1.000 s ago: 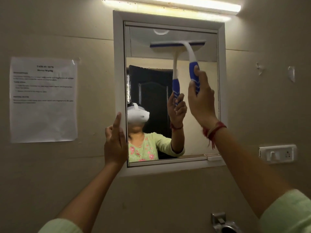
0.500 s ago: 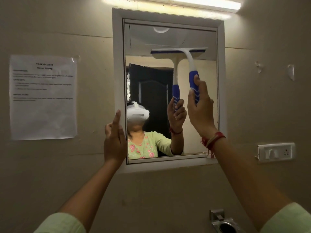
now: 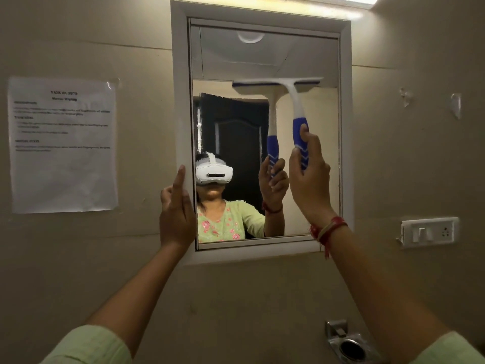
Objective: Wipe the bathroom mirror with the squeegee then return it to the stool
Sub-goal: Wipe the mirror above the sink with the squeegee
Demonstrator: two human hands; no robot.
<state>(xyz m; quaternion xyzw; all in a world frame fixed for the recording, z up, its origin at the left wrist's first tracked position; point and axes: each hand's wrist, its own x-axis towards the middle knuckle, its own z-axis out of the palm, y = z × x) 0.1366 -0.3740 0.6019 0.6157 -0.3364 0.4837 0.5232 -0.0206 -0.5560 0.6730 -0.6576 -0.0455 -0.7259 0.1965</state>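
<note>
A white-framed mirror (image 3: 309,48) hangs on the beige wall. My right hand (image 3: 309,179) grips the blue handle of a white squeegee (image 3: 295,101), whose blade lies flat across the glass on the right half, roughly a third of the way down. My left hand (image 3: 177,214) rests against the mirror's left frame, thumb up along the edge, holding nothing I can see. The glass reflects a person with a white headset and the same squeegee. No stool is in view.
A printed paper sheet (image 3: 63,144) is taped to the wall left of the mirror. A white switch plate (image 3: 429,232) sits at the right. A metal holder (image 3: 350,346) juts from the wall below. A tube light (image 3: 341,0) glows above.
My right hand has drawn the squeegee down the glass from near the top edge to about a third of the way down. My left hand has stayed on the frame.
</note>
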